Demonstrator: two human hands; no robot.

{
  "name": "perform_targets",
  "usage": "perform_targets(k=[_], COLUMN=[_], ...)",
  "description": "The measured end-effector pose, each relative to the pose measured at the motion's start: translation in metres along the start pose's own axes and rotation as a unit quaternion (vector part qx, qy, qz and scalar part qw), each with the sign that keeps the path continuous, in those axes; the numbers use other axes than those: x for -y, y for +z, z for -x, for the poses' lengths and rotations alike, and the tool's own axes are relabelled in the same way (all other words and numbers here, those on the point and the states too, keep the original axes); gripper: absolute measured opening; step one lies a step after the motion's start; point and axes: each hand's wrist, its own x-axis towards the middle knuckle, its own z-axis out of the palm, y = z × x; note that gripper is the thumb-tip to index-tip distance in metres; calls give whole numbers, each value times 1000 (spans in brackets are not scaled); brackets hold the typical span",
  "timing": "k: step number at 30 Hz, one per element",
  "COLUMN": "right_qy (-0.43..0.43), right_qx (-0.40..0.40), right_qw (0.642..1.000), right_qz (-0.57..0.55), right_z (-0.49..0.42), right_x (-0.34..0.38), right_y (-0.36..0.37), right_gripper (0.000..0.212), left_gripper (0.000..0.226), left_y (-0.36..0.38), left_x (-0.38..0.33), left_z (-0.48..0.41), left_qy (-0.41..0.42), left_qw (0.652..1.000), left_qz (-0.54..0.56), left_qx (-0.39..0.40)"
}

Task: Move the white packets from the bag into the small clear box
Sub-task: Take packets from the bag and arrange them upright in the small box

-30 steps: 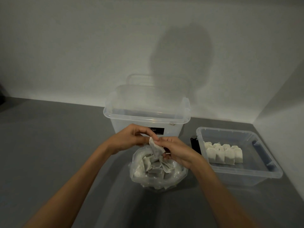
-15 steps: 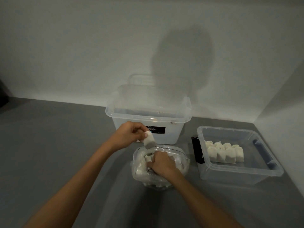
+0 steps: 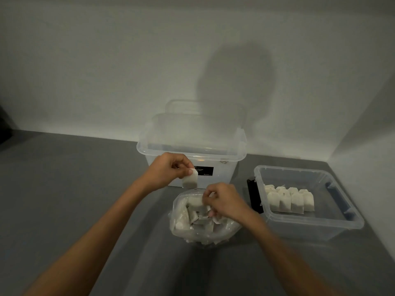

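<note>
A clear plastic bag (image 3: 181,223) full of white packets sits open on the grey counter in front of me. My left hand (image 3: 168,170) pinches one white packet (image 3: 190,180) by its top, hanging just above the bag's far left edge. My right hand (image 3: 224,200) is over the bag's mouth, its fingers curled round another white packet (image 3: 195,203) at the top of the pile. The small clear box (image 3: 342,218) stands to the right and holds a row of several white packets (image 3: 288,201).
A larger clear box (image 3: 192,148) with a black label stands behind the bag against the wall, a clear lid leaning behind it. A black object (image 3: 253,195) lies against the small box's left side. A wall corner closes in on the right.
My right hand has risen from inside the bag, now gripping a second packet at the bag's mouth. My left hand still holds its packet in about the same place.
</note>
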Motion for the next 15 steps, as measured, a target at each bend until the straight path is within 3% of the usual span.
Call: perform_targets(k=[2,5,10,15], right_qy=[12,10,-10,-5], right_qx=[25,27,-39,-141], right_qw=[998,998,999,968], right_qz=[-64,-58,37,207], right_z=[9,19,40,55], right_x=[2,0,-10,-42], right_y=[-30,-76,-152,-214], right_gripper=[6,4,15,12], left_gripper=[4,7,8,8], left_y=[2,11,42,101], left_x=[-7,-24,-67,-112], left_z=[-6,-17,-46,-81], left_qy=[10,20,62,123], left_qw=[1000,999,996,987], left_qz=[-16,0,-9,-35], left_qx=[5,25,56,95])
